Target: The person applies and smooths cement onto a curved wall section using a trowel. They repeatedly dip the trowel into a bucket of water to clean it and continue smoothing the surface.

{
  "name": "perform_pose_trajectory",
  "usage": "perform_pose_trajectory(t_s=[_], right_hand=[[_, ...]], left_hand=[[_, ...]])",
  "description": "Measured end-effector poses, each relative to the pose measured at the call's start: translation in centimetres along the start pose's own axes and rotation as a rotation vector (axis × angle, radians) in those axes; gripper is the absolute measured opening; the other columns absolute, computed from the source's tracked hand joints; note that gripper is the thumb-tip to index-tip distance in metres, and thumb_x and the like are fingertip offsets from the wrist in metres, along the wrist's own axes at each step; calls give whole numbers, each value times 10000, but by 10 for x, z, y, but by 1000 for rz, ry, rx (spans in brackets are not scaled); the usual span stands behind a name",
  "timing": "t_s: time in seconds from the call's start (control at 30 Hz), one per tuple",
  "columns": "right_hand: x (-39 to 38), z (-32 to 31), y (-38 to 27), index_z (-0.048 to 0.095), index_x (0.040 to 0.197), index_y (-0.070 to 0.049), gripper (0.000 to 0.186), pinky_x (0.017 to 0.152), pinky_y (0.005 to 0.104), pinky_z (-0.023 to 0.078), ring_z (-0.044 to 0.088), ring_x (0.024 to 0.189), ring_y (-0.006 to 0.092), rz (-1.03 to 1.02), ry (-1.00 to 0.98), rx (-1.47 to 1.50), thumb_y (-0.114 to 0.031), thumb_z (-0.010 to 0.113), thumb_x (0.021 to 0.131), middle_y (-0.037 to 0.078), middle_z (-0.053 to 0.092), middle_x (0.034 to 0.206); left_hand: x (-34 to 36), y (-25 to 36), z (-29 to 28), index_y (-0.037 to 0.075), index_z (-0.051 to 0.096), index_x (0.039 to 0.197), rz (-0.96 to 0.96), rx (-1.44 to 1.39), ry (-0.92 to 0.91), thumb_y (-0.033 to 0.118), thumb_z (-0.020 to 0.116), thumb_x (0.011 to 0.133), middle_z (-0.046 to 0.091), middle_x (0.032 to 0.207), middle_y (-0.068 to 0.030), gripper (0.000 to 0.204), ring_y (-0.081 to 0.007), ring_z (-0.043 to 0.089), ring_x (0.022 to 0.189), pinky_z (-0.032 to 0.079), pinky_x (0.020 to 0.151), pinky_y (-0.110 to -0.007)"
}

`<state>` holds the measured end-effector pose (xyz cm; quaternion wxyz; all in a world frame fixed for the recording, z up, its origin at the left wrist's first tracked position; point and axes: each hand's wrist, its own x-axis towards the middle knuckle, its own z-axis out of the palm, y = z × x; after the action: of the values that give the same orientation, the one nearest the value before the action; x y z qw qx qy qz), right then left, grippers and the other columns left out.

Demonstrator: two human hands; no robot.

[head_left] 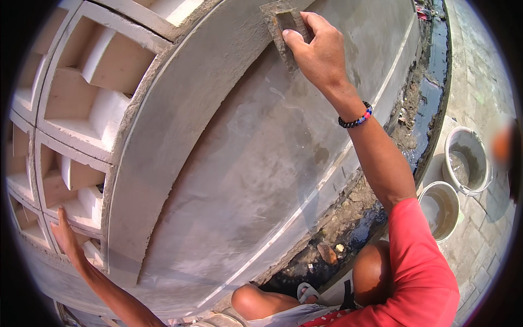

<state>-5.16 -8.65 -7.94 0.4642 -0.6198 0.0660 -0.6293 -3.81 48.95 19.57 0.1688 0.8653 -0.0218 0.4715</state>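
My right hand (321, 49) is closed on a small cement-crusted plastering float (274, 22) at the top of the head view. The float is up against the underside of a projecting grey ledge (163, 141), by the smooth rendered wall (256, 152). Parts of that wall look damp and patchy. At the far left, my left hand (66, 237) grips the rim of a pale ventilation block (81, 212), one finger stretched along it; its other fingers are partly hidden.
Two whitish buckets (467, 161) (440, 210) with grey residue stand at the right on paving (479, 240). A drain with dark water (430, 98) and rubble runs along the wall's foot. My bent knees are close to the wall. A blurred orange shape (502, 144) shows at the right rim.
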Motion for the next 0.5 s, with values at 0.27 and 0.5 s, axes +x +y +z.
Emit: perform_pose_trajectory(t_s=[0.27, 0.5], right_hand=[[-99, 39, -67, 614, 1080, 76, 363, 749, 400, 524, 598, 906, 305, -228, -378, 164, -115, 635, 772, 177, 584, 937], [1, 2, -2, 604, 1038, 114, 339, 733, 392, 531, 643, 815, 319, -8, 6, 35, -94, 614, 771, 228, 636, 938]], left_hand=[[-2, -5, -1, -125, 448, 1299, -33, 58, 62, 459, 612, 861, 552, 1233, -227, 748, -302, 542, 1079, 401, 964, -396], [-12, 16, 7, -115, 440, 1314, -25, -54, 8, 429, 602, 876, 541, 1252, -228, 716, -299, 535, 1098, 400, 967, -400]])
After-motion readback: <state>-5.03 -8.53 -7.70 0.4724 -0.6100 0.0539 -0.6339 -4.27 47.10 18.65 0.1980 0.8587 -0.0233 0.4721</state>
